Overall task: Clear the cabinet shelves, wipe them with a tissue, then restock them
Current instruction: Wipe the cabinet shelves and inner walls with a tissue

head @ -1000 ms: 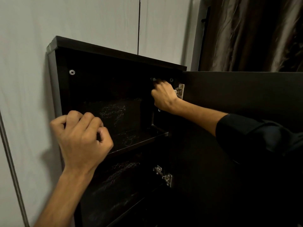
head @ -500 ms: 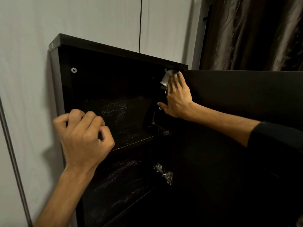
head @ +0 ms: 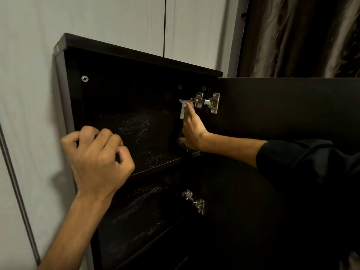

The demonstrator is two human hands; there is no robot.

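Note:
A dark wall cabinet (head: 136, 55) hangs on a pale wall with its door (head: 282, 106) swung open to the right. Its upper shelf (head: 155, 164) and the compartment below hold nothing I can see. My right hand (head: 191, 131) lies flat against the cabinet's inner right side, just under the upper hinge (head: 206, 102), pressing a small white tissue (head: 183, 108) under its fingertips. My left hand (head: 95, 158) is curled into a loose fist in front of the cabinet's left edge, holding nothing visible.
A second metal hinge (head: 194, 201) sits lower on the door side. A screw head (head: 85, 78) shows at the cabinet's upper left. Brown curtains (head: 302, 36) hang at the upper right. A grey strip (head: 17, 191) runs down the wall at the left.
My right hand slid down from the upper hinge to just below it, opening flat on the side panel with the tissue. The left fist has stayed put.

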